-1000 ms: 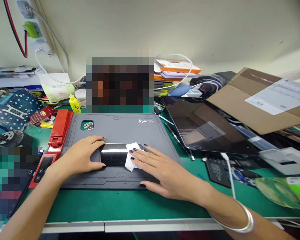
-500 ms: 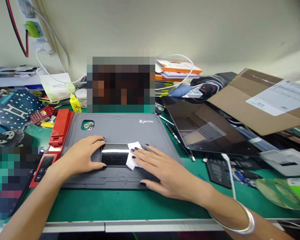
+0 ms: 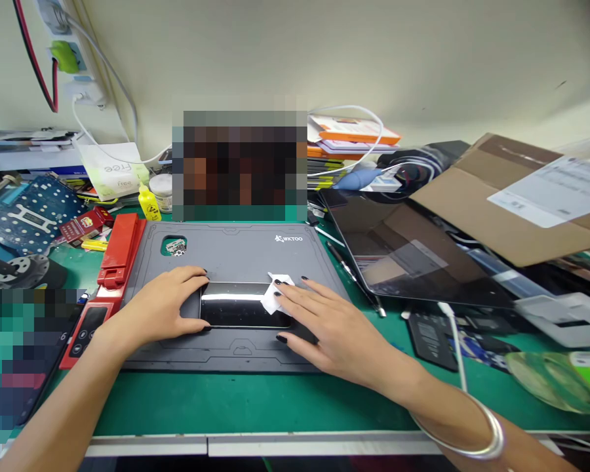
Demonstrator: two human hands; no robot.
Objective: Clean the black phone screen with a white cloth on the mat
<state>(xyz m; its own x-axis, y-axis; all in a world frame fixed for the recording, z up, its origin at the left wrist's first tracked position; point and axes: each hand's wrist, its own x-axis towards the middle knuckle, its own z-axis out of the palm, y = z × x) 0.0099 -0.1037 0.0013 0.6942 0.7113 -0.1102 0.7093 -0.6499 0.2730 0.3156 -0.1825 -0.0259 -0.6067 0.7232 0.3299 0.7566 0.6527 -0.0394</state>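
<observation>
A smartphone [image 3: 233, 307] with a glossy black screen lies sideways on the grey work mat [image 3: 226, 252]. My left hand [image 3: 170, 301] grips its left end, thumb on the near edge and fingers on the far edge. On the right part of the screen is a crumpled white wipe [image 3: 273, 299], pressed under the outstretched fingertips of my right hand [image 3: 324, 321]. The right thumb rests apart, near the phone's lower right corner. That right end is partly hidden by the wipe and fingers.
Left of the mat stands a red device [image 3: 115, 262] with a small display. A yellow bottle [image 3: 149, 203] is behind it. At right lie a pen-like tool [image 3: 354, 278], a large black screen panel [image 3: 403, 255], a cardboard box [image 3: 472, 196] and a white cable [image 3: 455, 341].
My right hand has slid the wipe to the right and slightly away from me across the screen, uncovering more of it. My left hand keeps its grip on the phone.
</observation>
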